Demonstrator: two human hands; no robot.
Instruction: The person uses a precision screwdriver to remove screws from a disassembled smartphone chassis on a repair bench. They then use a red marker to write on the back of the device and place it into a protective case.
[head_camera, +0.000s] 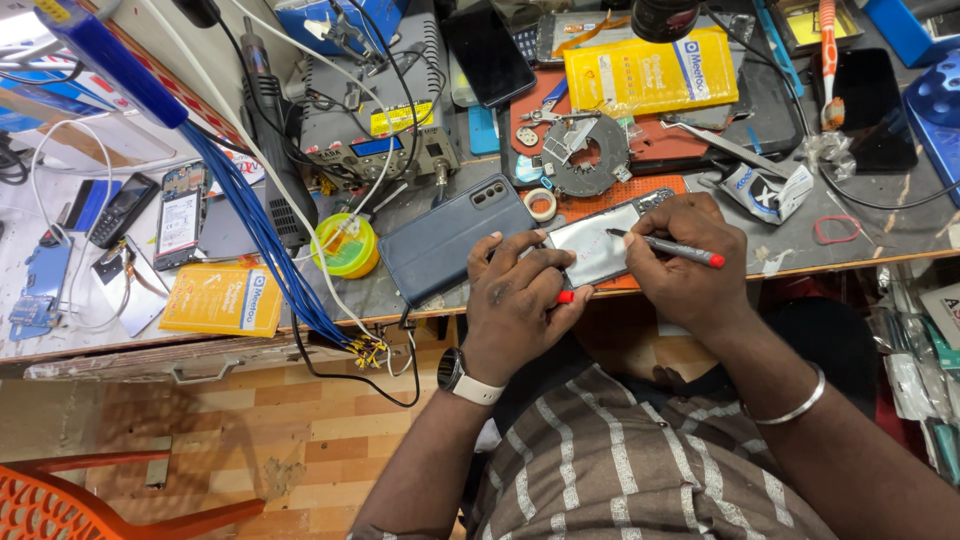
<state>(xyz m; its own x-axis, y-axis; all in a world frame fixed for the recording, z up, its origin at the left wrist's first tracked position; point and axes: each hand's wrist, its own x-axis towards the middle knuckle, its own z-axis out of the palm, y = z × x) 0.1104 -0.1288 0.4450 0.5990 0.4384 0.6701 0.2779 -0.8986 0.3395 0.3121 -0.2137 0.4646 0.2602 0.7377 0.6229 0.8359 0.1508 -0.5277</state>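
Note:
My left hand (515, 305) steadies a flat phone panel (597, 245) lying on an orange mat at the bench's front edge; a small red piece shows under its thumb side. My right hand (685, 265) grips a black marker with a red cap (668, 246), its tip touching the pale surface of the panel. A dark blue phone case (450, 240) lies right next to my left hand, to its left. A watch with a white strap sits on my left wrist, a metal bangle on my right.
The cluttered bench holds a grey power supply (385, 110), a round green tin (347, 248), a tape roll (541, 204), a round fixture (585, 152), yellow packets (650, 72), several phones and blue wire bundles (265, 235). An orange chair (80, 505) stands bottom left.

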